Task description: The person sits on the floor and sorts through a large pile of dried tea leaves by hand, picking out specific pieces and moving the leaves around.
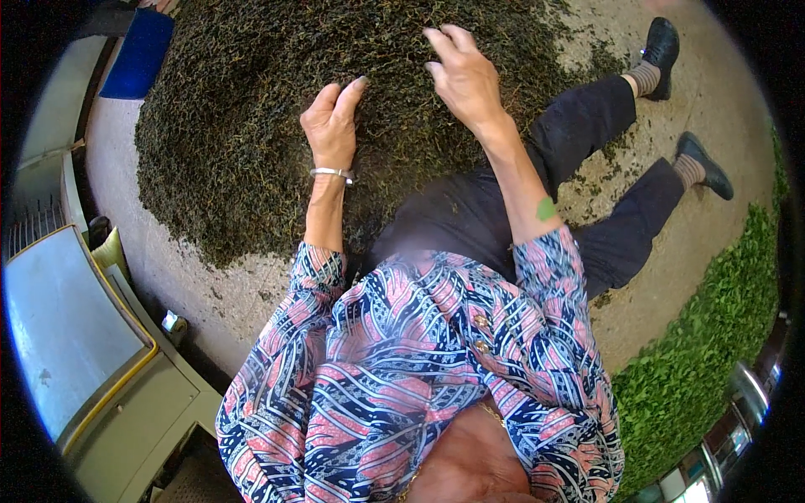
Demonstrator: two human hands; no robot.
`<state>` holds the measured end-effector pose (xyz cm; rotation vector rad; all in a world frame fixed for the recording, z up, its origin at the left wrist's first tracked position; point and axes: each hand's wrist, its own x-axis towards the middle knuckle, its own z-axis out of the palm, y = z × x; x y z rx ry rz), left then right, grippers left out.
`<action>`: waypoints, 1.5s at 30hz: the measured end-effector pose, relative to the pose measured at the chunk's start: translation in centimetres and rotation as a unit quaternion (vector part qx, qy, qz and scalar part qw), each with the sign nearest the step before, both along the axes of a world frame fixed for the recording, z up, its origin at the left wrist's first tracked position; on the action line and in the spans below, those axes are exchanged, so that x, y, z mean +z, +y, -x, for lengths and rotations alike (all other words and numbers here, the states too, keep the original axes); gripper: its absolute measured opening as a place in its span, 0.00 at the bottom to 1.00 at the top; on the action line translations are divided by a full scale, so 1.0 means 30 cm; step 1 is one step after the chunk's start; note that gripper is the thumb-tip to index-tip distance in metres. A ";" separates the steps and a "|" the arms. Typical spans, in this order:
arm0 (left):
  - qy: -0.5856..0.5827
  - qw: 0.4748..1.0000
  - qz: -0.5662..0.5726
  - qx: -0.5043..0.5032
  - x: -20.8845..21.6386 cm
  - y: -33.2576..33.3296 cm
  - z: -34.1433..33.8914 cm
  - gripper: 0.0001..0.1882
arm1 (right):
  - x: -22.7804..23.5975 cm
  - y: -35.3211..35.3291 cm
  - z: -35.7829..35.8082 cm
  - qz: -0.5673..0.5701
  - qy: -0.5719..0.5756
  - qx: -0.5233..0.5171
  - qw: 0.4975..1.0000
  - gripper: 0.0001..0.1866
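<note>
A broad heap of dark, curled, dried leaves with yellowish stems [226,126] spreads on the floor in front of me. Over its middle, my left hand [329,126] is bent with its fingers curled out of sight and the thumb side showing; whatever it may hold is hidden. A pale bangle [332,174] circles that wrist. Farther right and slightly farther away, my right hand [463,80] hovers above the heap, its thumb and two fingers apart, with nothing visible between them. A green leaf-coloured patch [546,208] lies on my right forearm.
My legs in dark trousers [620,230] stretch out to the right along the heap's edge. Fresh green leaves [696,352] cover the floor at lower right. A pale machine with a bluish panel [75,327] stands at left, and a blue object [138,54] lies at far left.
</note>
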<state>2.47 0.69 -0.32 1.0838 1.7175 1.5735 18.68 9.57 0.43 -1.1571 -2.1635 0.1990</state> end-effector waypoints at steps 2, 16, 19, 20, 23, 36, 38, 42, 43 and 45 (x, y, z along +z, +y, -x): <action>-0.119 0.992 0.012 0.027 0.013 -0.015 -0.006 0.11 | -0.059 0.042 0.030 0.073 -0.087 0.038 0.993 0.15; -0.194 0.978 0.054 -0.060 0.030 -0.035 -0.048 0.13 | -0.019 -0.094 -0.131 0.347 0.339 -0.079 0.871 0.10; -0.196 0.979 0.052 -0.031 0.051 -0.028 -0.070 0.09 | -0.017 -0.124 -0.126 0.373 0.341 -0.089 0.858 0.07; -0.196 0.979 0.053 -0.032 0.045 -0.025 -0.069 0.09 | -0.016 -0.138 -0.125 0.372 0.354 -0.087 0.853 0.08; -0.221 0.967 0.076 -0.105 0.041 -0.021 -0.055 0.13 | -0.034 -0.166 -0.135 0.374 0.369 -0.056 0.849 0.13; -0.123 0.991 0.011 -0.043 0.046 -0.002 0.013 0.11 | 0.048 -0.175 -0.082 0.182 0.224 -0.017 0.957 0.08; -0.132 0.991 -0.010 -0.028 0.031 -0.003 0.030 0.11 | 0.039 -0.131 -0.045 0.096 0.135 0.005 0.986 0.14; -0.029 0.999 0.027 -0.005 0.027 -0.054 0.058 0.12 | 0.023 -0.092 0.096 0.011 -0.007 0.084 0.996 0.13; -0.009 0.999 0.018 -0.034 -0.010 -0.050 0.051 0.12 | -0.014 -0.079 0.099 -0.015 -0.044 0.092 0.995 0.09; 0.102 0.994 -0.025 -0.035 -0.035 -0.060 0.059 0.11 | -0.116 -0.072 0.102 0.067 0.009 0.110 0.992 0.04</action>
